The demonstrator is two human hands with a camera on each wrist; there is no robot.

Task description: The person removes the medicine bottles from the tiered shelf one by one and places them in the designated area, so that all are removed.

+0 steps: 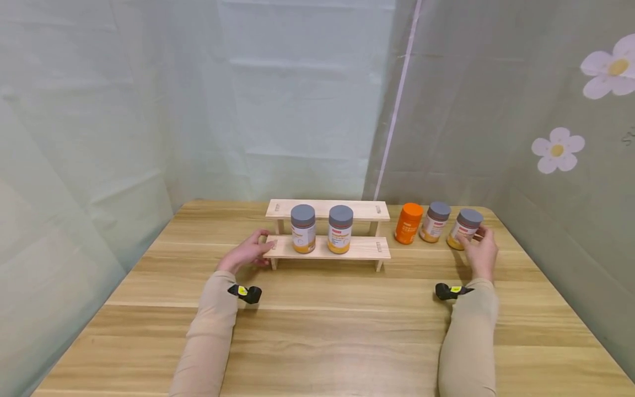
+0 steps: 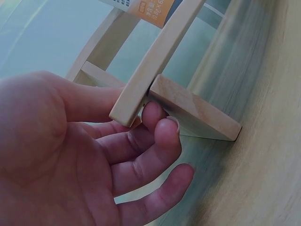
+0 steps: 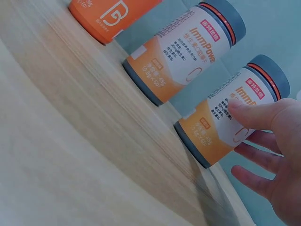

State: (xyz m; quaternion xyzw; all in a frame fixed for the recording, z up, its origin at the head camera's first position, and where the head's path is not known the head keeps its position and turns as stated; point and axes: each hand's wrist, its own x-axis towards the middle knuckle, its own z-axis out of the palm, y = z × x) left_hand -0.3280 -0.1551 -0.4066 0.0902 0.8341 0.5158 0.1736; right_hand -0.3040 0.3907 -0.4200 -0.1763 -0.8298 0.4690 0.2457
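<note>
A two-step wooden rack (image 1: pixel 364 248) stands at the back of the table. My left hand (image 1: pixel 250 251) grips the left end of its lower board, the thumb on top and fingers (image 2: pixel 141 165) curled beneath. Two grey-lidded supplement jars (image 1: pixel 303 234) (image 1: pixel 340 234) stand upright on that lower step. To the right of the rack my right hand (image 1: pixel 482 255) holds the rightmost grey-lidded jar (image 3: pixel 221 117), its thumb on the label and other fingers partly hidden behind. That jar's base appears to be on the table.
Left of the held jar stands another grey-lidded jar (image 1: pixel 434 225), then an orange jar (image 1: pixel 409 226). The wooden table (image 1: pixel 342 325) reaches hanging cloth (image 1: pixel 307 110) at the back and sides. The rack's upper board (image 1: pixel 322 207) carries no jars.
</note>
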